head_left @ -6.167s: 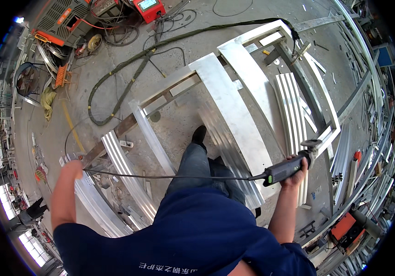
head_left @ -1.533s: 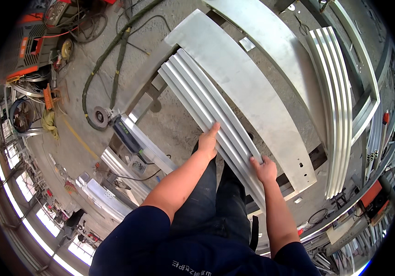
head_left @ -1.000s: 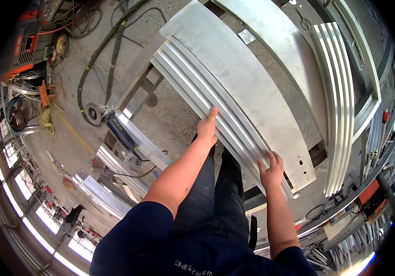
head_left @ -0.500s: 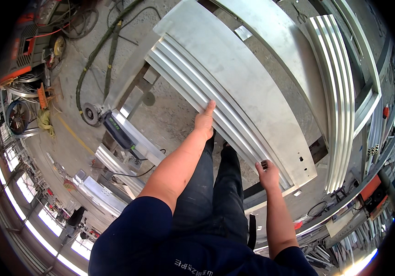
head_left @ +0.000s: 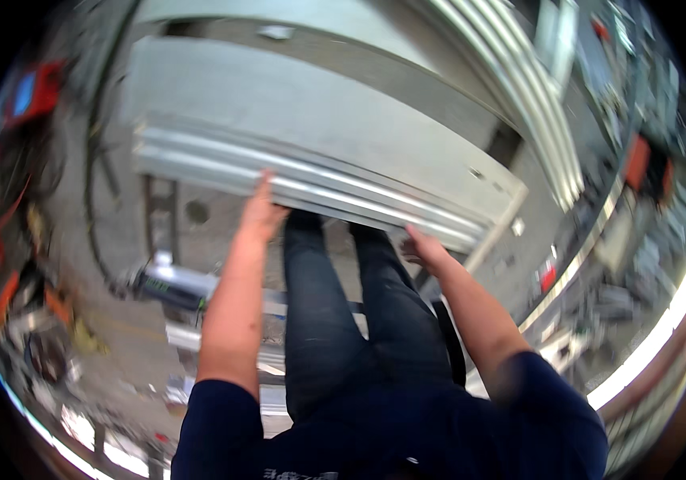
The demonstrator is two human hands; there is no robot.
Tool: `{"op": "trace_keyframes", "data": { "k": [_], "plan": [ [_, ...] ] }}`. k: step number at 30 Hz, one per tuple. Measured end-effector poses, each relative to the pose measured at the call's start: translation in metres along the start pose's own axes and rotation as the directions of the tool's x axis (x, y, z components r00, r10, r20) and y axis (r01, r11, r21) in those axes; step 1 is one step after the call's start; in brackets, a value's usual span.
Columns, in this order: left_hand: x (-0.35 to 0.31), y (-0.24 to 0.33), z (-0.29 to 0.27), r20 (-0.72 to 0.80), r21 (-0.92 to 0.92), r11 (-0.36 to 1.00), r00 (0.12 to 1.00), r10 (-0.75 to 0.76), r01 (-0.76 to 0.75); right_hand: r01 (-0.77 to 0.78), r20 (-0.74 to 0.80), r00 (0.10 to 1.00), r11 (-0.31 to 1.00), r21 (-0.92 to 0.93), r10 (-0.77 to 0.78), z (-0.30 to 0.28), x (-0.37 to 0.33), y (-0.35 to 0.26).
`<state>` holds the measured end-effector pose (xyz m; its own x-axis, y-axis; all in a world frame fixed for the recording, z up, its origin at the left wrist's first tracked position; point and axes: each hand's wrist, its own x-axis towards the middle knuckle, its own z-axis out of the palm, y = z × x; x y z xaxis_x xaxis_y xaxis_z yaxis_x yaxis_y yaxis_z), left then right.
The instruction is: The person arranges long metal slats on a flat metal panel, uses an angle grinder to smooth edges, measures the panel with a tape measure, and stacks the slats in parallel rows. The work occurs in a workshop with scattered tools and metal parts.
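A bundle of long ribbed silver metal strips [head_left: 319, 173] lies along the near edge of a broad curved metal plate [head_left: 295, 96]. At the bundle's front edge is my left hand [head_left: 263, 214], closed on it with the thumb on top; the other fingers are mostly hidden below. Farther right, my right hand [head_left: 427, 250] has its thumb against the same edge, its fingers curled under and blurred by motion. My legs stand close against the front of the bundle, between the two hands.
An angle grinder [head_left: 169, 284] rests at the left on a metal frame. Curved ribbed strips [head_left: 519, 88] lie at the far right, and another broad plate [head_left: 335, 18] is beyond. A dark cable [head_left: 91, 184] runs along the left floor. Metal stock crowds the right side.
The view has turned, so the bundle now runs more nearly across it. My right hand has shifted from near the bundle's right end inward along the front edge. The left keeps its grip.
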<state>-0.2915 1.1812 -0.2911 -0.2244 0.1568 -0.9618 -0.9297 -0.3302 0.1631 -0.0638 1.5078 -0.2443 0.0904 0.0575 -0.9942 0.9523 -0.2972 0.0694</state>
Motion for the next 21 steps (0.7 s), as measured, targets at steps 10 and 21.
{"op": "trace_keyframes", "data": {
  "k": [10, 21],
  "plan": [
    [0.000, 0.015, -0.001, -0.124, 0.102, 0.993, 0.990, 0.063, -0.051, -0.017, -0.005, 0.999, 0.629, 0.777, 0.033, 0.021, 0.006, 0.014],
    [-0.008, 0.015, 0.019, -0.222, 0.224, 0.975, 0.974, 0.051, 0.000, -0.032, 0.028, 0.999, 0.732, 0.681, 0.017, 0.013, 0.012, 0.020]
  ]
}}
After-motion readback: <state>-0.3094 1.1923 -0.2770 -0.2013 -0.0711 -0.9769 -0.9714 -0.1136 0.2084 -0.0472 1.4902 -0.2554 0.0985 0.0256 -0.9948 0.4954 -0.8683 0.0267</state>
